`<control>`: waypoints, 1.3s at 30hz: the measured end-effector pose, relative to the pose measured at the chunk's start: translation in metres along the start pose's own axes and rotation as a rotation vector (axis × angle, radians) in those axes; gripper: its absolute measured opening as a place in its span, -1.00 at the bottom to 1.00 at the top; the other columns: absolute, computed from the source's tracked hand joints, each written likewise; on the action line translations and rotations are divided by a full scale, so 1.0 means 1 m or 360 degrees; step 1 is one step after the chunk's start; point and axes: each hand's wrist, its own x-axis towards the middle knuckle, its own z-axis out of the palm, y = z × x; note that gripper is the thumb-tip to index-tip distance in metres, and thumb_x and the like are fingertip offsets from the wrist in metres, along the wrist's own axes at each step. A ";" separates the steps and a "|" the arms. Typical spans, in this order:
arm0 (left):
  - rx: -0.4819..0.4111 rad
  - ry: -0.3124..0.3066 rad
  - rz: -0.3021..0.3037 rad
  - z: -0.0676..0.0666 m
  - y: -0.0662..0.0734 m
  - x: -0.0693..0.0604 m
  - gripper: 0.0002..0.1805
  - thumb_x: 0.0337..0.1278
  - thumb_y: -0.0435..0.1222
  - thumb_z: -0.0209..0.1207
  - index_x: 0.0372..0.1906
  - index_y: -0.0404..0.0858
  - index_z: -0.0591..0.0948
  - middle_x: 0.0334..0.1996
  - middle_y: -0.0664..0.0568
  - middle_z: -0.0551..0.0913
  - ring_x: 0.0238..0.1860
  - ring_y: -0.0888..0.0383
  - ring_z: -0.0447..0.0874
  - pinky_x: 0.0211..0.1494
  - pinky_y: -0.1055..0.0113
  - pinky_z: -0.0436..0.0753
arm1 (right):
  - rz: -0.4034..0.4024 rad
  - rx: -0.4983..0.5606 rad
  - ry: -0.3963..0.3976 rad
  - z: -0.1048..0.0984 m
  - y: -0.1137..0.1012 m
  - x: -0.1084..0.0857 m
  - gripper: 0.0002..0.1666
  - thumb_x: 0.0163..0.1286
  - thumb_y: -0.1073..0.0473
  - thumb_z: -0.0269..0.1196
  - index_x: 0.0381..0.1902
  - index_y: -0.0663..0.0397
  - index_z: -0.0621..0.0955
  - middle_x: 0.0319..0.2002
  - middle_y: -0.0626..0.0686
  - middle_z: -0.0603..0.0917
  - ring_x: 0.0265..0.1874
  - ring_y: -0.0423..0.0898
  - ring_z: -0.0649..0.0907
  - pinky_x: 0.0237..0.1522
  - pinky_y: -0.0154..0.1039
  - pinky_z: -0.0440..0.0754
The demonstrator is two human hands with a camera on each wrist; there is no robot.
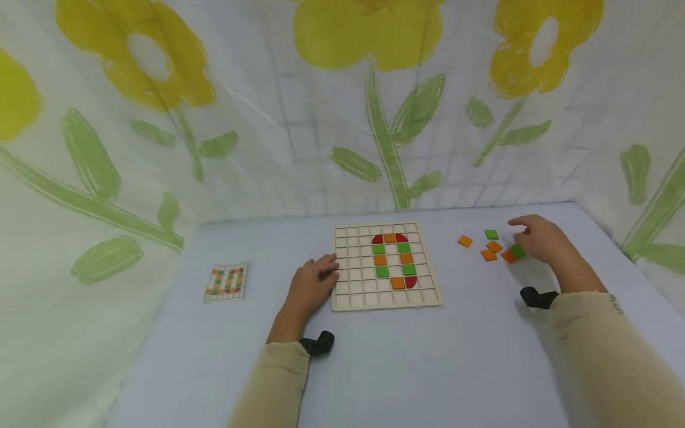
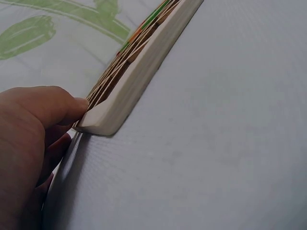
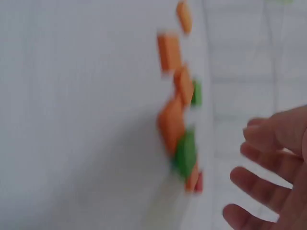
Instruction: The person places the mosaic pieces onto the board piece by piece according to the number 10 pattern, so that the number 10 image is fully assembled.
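On a square wooden board [image 1: 355, 268], red, orange and green tiles [image 1: 379, 260] form an upright ring, readable as the number 0 or letter O, with its lower left corner open. Left of the board, a small card [image 1: 226, 281] shows coloured squares in shapes too small to read surely. Right of the board, the right sleeve [image 1: 610, 351] carries tiny lettering [image 1: 616, 304] by its cuff, not clearly legible.

One board [image 1: 354, 285], one card [image 1: 239, 268]. On board: four orange tiles [image 1: 398, 283], four green [image 1: 382, 271], three red [image 1: 410, 283]. Loose tiles [image 1: 465, 241]: at least six.
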 end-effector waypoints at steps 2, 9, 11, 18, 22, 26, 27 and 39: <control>0.0015 0.0003 -0.0001 -0.002 0.000 0.002 -0.73 0.25 -0.24 0.26 0.01 -0.19 0.72 0.26 0.11 0.57 0.34 0.12 0.48 0.58 0.12 0.22 | 0.0019 -0.0010 -0.0057 -0.005 0.019 0.003 -0.42 0.45 0.26 -0.05 0.38 0.34 0.27 0.36 0.52 0.19 0.28 0.50 0.24 0.27 0.48 0.26; 0.0009 -0.0014 -0.0037 -0.009 -0.002 0.004 -0.73 0.26 -0.24 0.25 0.02 -0.18 0.72 0.27 0.12 0.56 0.36 0.13 0.46 0.59 0.14 0.18 | 0.0029 -0.0089 -0.0180 -0.007 0.050 0.011 -0.36 0.32 0.40 -0.17 0.39 0.39 0.24 0.42 0.55 0.07 0.37 0.56 0.04 0.36 0.51 0.03; -0.0012 -0.0019 -0.0061 -0.010 -0.002 0.004 -0.73 0.27 -0.23 0.24 0.03 -0.18 0.71 0.28 0.13 0.55 0.37 0.14 0.44 0.60 0.15 0.16 | 0.0030 -0.0128 -0.0143 -0.007 0.052 0.013 -0.39 0.34 0.38 -0.13 0.36 0.37 0.31 0.36 0.56 0.20 0.31 0.55 0.16 0.32 0.51 0.13; -0.0058 -0.0052 -0.0107 -0.007 -0.003 0.001 -0.70 0.30 -0.20 0.22 0.07 -0.17 0.70 0.31 0.14 0.52 0.40 0.15 0.40 0.61 0.16 0.11 | 0.0090 -0.0101 -0.0099 -0.009 0.047 0.017 -0.49 0.40 0.31 0.03 0.29 0.33 0.42 0.19 0.52 0.39 0.13 0.44 0.37 0.21 0.45 0.34; -0.0061 -0.0061 -0.0109 -0.006 -0.001 0.000 -0.69 0.31 -0.20 0.21 0.08 -0.18 0.69 0.32 0.14 0.51 0.40 0.14 0.39 0.62 0.16 0.11 | 0.0092 -0.0113 -0.0076 -0.009 0.047 0.012 -0.49 0.39 0.26 0.07 0.24 0.41 0.45 0.11 0.50 0.45 0.07 0.40 0.40 0.17 0.40 0.39; -0.0059 -0.0067 -0.0074 -0.006 0.002 0.002 -0.69 0.31 -0.21 0.20 0.08 -0.19 0.69 0.31 0.11 0.52 0.40 0.11 0.40 0.61 0.14 0.12 | 0.0157 -0.0088 -0.0091 -0.008 0.055 0.007 -0.43 0.44 0.09 0.12 0.23 0.44 0.44 0.11 0.49 0.46 0.08 0.40 0.41 0.16 0.39 0.41; -0.0057 -0.0068 -0.0064 -0.006 0.002 0.002 -0.69 0.31 -0.21 0.20 0.08 -0.20 0.69 0.31 0.11 0.52 0.40 0.11 0.40 0.61 0.14 0.12 | 0.0179 -0.0072 -0.0092 -0.008 0.058 0.005 -0.40 0.44 0.04 0.14 0.23 0.44 0.44 0.12 0.49 0.46 0.09 0.40 0.41 0.16 0.39 0.42; -0.0039 -0.0109 -0.0058 -0.003 0.000 0.000 -0.67 0.31 -0.21 0.20 0.10 -0.23 0.68 0.32 0.08 0.51 0.39 0.08 0.41 0.61 0.12 0.13 | 0.0235 0.0043 0.0009 0.006 0.073 -0.012 -0.19 0.35 -0.31 0.18 0.17 0.31 0.49 0.02 0.43 0.48 -0.06 0.27 0.47 -0.12 0.15 0.53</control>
